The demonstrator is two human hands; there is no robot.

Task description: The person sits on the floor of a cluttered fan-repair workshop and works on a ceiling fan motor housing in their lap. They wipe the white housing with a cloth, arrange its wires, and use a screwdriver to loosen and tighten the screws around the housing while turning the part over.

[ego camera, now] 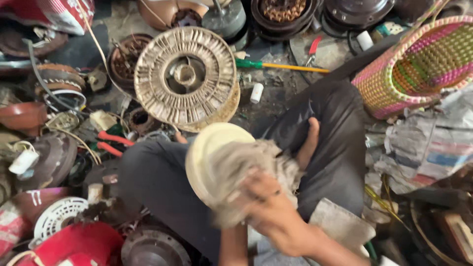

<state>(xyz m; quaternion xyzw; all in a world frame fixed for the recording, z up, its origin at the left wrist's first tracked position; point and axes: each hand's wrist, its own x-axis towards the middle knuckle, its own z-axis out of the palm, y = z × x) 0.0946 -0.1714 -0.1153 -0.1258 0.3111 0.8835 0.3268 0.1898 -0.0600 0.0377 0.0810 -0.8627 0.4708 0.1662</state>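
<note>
A cream round cover (209, 148) is held up over my lap, tilted on edge. A grey rag (246, 167) is pressed against its face by my right hand (271, 209), which is blurred. My left forearm (232, 244) rises under the cover, and that hand is hidden behind the cover and the rag, apparently supporting the cover from beneath. My crossed legs in dark trousers (157, 182) lie below. A bare strip of skin (308, 143) shows beside the rag; whether it is a foot or a thumb I cannot tell.
A dusty ribbed round motor housing (185, 76) lies just ahead. Around it are a green-handled screwdriver (276, 65), red-handled pliers (111, 143), copper-wound motor parts (283, 10), a woven pink and green basket (419, 64), newspapers (428, 143) and red covers (79, 244).
</note>
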